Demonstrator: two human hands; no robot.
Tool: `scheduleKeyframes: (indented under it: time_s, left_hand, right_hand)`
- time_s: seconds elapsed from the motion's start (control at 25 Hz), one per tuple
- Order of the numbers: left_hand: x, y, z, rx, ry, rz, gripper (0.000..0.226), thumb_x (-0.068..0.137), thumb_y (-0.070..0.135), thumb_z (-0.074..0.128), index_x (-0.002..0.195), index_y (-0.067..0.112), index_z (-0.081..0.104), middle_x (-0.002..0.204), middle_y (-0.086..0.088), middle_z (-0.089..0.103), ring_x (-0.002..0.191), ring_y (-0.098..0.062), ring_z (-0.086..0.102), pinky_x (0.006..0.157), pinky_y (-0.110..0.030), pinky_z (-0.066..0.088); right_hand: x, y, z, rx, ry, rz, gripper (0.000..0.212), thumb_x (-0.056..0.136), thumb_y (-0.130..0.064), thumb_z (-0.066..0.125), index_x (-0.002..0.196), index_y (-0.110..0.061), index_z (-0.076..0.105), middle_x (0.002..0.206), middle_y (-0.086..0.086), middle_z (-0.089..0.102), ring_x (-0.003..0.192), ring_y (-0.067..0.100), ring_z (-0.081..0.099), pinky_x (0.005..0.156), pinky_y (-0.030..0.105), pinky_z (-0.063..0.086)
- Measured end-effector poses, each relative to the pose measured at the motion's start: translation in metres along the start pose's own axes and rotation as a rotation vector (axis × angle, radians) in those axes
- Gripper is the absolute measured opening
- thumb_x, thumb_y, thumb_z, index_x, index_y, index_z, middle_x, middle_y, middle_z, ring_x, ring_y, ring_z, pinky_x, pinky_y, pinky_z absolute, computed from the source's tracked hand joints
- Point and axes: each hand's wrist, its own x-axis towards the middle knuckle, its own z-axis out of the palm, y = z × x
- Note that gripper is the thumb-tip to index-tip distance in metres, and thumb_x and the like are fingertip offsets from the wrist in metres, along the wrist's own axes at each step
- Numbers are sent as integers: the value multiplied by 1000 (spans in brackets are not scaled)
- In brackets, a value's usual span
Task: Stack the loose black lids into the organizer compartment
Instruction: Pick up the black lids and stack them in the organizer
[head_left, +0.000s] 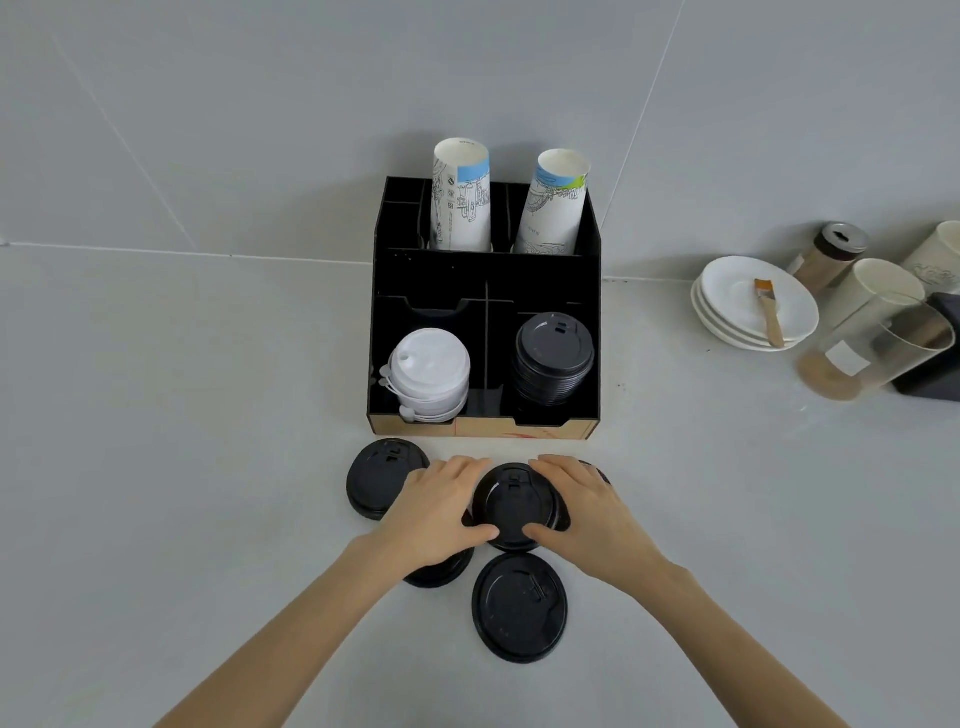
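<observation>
The pale counter (182, 467) carries everything, with the black organizer (485, 270) standing at its middle against the wall; all places below are told from that organizer. In its rear compartments two stacks of printed paper cups (462, 197) stand upright, the right stack tilted. In its front left compartment sits a stack of white lids (430, 371), and in its front right compartment a stack of black lids (554, 358) already rises near the rim. Well to the organizer's right lie stacked white saucers (727, 317) with a small brush (770, 312) on top, and beyond them jars and cups crowd together (one clear jar lying tilted).

Just in front of the organizer, both forearms reach in. The left hand (441, 512) and the right hand (587, 512) clasp a held black lid (514, 506) between them, fingers curled on its two sides, thumbs at its near edge; whether it is lifted off the counter I cannot tell. Loose lids lie around it: one front-left lid (376, 475) beside the left hand, one nearest lid (519, 605) farthest from the organizer, one half-hidden lid (441, 571) under the left wrist, and a sliver of another behind the right hand
</observation>
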Motion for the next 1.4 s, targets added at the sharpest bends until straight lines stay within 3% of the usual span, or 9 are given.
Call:
scheduleKeyframes:
  time_s: [0.52, 0.8, 1.04, 1.4]
  left_hand:
    - [6, 0, 14, -30, -15, 18, 71, 83, 39, 55, 139, 20, 15, 147, -3, 29, 130, -23, 33, 110, -39, 25]
    - [6, 2, -7, -132, 106, 81, 70, 82, 39, 58, 138, 21, 21, 145, 1, 31, 131, -20, 32, 110, -38, 26]
    - [13, 10, -40, -236, 227, 175, 67, 80, 32, 63, 136, 19, 28, 143, 0, 34, 131, -15, 31, 109, -29, 25]
    - [43, 23, -76, -238, 317, 188, 62, 80, 29, 64, 133, 16, 34, 140, -3, 38, 126, -20, 39, 108, -40, 34]
  right_hand:
    - [-1, 5, 10, 79, 24, -37, 64, 79, -24, 63, 134, -19, 32, 143, -2, 36, 131, 16, 31, 112, 33, 23]
    - [-1, -1, -10, 170, 111, -77, 61, 78, -25, 66, 131, -19, 37, 138, -3, 42, 126, 15, 37, 110, 29, 30]
    - [3, -5, -37, 200, 247, -91, 61, 78, -27, 67, 130, -19, 38, 139, -4, 41, 127, 10, 35, 102, 17, 24]
    - [26, -5, -72, 210, 377, -81, 56, 78, -22, 67, 128, -15, 43, 138, 0, 44, 127, 15, 41, 104, 22, 29]
